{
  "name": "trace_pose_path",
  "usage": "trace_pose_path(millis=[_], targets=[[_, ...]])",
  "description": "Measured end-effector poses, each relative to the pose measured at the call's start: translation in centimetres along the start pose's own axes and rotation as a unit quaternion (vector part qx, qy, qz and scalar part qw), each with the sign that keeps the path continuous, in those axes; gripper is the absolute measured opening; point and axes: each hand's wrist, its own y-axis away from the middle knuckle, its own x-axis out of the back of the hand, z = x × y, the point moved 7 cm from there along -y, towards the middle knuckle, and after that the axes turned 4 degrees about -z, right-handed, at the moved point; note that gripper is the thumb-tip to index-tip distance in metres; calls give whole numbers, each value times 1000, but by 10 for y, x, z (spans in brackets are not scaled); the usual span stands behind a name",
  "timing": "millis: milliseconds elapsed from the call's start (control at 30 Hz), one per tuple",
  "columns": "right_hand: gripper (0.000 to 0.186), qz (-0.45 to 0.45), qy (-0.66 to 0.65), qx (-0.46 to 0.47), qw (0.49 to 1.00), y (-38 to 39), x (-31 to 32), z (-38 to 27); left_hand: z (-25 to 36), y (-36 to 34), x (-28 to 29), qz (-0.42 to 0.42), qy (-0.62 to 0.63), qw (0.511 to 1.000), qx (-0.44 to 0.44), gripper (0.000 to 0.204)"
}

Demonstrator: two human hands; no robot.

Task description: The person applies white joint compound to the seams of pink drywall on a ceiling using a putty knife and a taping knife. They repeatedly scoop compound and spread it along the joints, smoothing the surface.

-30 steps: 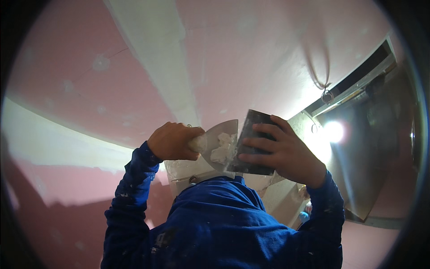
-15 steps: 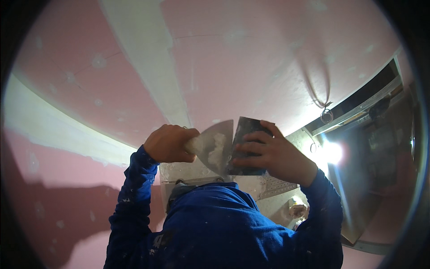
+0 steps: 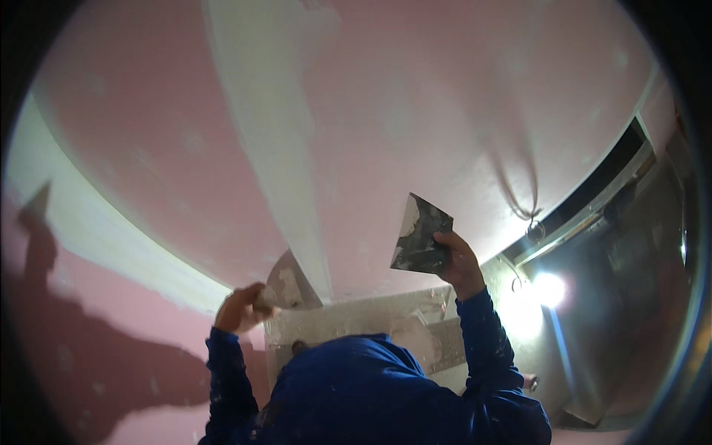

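My left hand (image 3: 240, 308) is closed round the handle of a putty knife (image 3: 297, 280). Its wide, fan-shaped metal blade points right and carries a smear of pale joint compound. Raised higher on the right, my right hand (image 3: 461, 267) grips a dark, flat, four-sided spreader (image 3: 424, 243) by its right side. Pale compound coats the spreader's upper left part. The two tools are apart, and both are held below a pink plasterboard ceiling (image 3: 393, 126).
A pale filled seam (image 3: 271, 126) runs along the ceiling, and another band (image 3: 111, 215) follows the left wall's top. A bright lamp (image 3: 549, 289) shines at right. Near it a cable coil (image 3: 534, 230) hangs by a dark ceiling opening (image 3: 593, 193).
The tools have separated. My left hand has moved down and left with the putty knife. My right hand now holds the spreader by one side, turned and tilted. The view has shifted slightly.
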Motion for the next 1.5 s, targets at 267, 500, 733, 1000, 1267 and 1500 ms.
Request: trace_pose_path(millis=[267, 500, 733, 1000, 1267, 1500], targets=[[54, 25, 252, 145, 957, -56, -115, -114, -63, -1, -35, 45, 38, 998, 13, 60], [31, -71, 746, 500, 434, -31, -360, -256, -49, -15, -91, 116, 43, 990, 69, 40], [34, -3, 722, 690, -58, -114, -580, -313, -87, -1, -106, 194, 47, 976, 82, 36], [47, 164, 775, 607, -66, -190, -689, -358, -149, 21, -106, 211, 50, 971, 98, 27], [49, 186, 786, 581, -100, -231, -716, -423, -168, 39, -87, 204, 16, 974, 92, 30], [61, 226, 781, 569, -126, -248, -704, -445, -170, 48, -77, 193, 6, 976, 103, 34]])
